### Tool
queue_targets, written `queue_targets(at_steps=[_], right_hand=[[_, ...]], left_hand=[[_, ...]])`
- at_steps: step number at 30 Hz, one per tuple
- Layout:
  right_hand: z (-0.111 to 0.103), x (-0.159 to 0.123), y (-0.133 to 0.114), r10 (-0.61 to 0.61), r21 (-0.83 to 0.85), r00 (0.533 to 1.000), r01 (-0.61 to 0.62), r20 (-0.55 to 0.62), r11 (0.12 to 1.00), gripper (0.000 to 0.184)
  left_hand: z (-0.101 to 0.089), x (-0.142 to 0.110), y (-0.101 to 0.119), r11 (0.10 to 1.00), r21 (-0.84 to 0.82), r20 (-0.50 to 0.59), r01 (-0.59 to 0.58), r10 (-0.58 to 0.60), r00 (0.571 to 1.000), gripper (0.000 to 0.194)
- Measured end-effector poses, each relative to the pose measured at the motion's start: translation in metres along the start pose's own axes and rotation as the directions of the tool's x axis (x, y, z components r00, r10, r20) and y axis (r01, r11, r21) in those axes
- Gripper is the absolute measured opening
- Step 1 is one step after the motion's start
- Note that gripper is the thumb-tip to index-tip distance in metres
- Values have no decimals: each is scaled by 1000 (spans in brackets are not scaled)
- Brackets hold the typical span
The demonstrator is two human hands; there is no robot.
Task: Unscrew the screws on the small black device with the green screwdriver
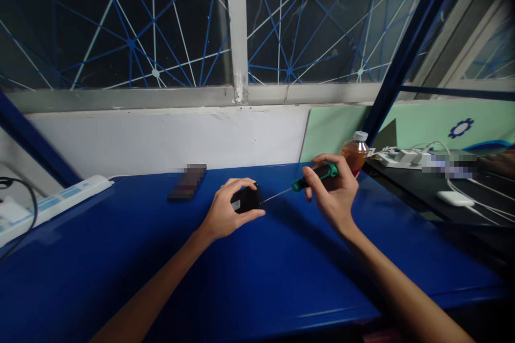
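My left hand [227, 209] grips a small black box-like device [248, 199] on the blue table, fingers along its far side and thumb along its near side. A pale label shows on the device close to my palm. In my right hand [336, 193] is a screwdriver [316, 177] with a black and green handle, held tilted. Its thin metal shaft slopes down to the left, and the tip is at the device's right end. Whether the tip sits in a screw is too small to tell. A tiny dark speck [284, 201] lies on the table beneath the shaft.
A dark flat phone-like object [188, 183] lies left of the device. White power strips stand at the far left [56, 206] and right [402, 158]. A bottle of amber drink [354, 153] is behind my right hand. A white charger [454, 199] with cables lies on the black surface.
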State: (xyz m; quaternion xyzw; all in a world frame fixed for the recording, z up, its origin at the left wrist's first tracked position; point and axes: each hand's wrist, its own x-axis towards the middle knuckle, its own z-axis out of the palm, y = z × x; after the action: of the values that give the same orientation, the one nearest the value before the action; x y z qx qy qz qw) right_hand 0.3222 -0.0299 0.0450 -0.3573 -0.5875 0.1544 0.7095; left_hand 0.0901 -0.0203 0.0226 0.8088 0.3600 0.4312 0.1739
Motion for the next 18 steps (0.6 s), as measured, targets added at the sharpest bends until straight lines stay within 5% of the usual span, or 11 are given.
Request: queue_targets(at_steps=[7,18], right_hand=[[-2,2,3,-29,230,989,-5,145,973,21],[-1,0,2,1,-36,1000,-1,15,999,23]], left_hand=[[0,1,-1,1000,2,-3,-4,4,1000,37],[-1,0,2,1000,-1,1,-6,6,1000,36]])
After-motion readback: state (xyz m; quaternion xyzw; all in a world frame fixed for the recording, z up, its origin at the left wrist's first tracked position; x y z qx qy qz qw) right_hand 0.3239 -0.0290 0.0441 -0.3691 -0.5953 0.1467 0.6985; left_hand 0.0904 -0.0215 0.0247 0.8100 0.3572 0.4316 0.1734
